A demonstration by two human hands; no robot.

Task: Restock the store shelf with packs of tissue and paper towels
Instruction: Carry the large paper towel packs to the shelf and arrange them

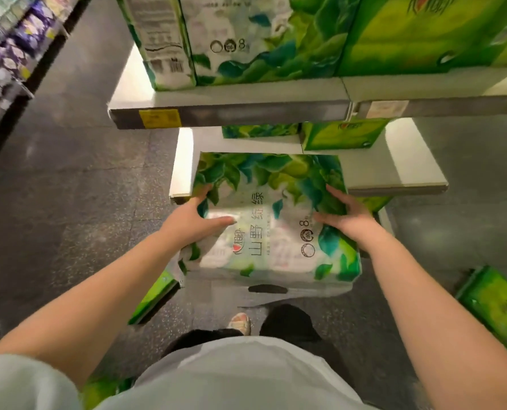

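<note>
A large tissue pack (271,220) printed with green leaves and white panels lies flat between my hands, its far end over the front edge of the lower white shelf (394,170). My left hand (196,221) grips its left side, thumb across the top face. My right hand (345,216) holds its right side, fingers spread over the top. A clear carry handle flap (268,290) hangs at the pack's near end.
The upper shelf (231,99) carries similar leaf-print packs (246,39) and a plain green pack (423,34). More green packs sit further back on the lower shelf (341,134). Green packs lie on the dark floor at right (494,300) and left (154,297). Another stocked shelf (13,45) lines the far left.
</note>
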